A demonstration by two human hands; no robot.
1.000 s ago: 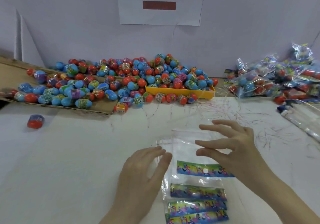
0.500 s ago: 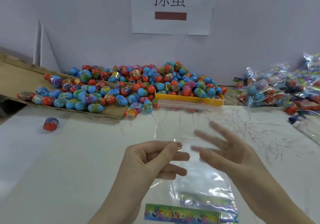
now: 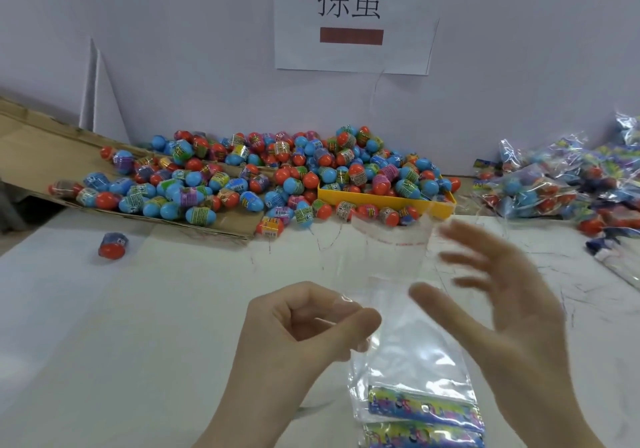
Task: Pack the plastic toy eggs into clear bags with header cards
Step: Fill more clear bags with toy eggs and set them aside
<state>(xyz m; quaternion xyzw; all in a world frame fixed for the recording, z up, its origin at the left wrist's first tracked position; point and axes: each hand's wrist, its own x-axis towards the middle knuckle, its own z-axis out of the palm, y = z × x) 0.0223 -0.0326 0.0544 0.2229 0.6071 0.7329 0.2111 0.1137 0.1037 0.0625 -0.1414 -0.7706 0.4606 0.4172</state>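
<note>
One flimsy, slippery clear bag [image 3: 391, 267] at center frame hangs pinched by the left hand [image 3: 301, 330], right hand [image 3: 502, 309] spread empty; grip its mouth edges.

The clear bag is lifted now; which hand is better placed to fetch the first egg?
Probably the right hand: open and empty. The left hand pinches the clear bag.
</note>
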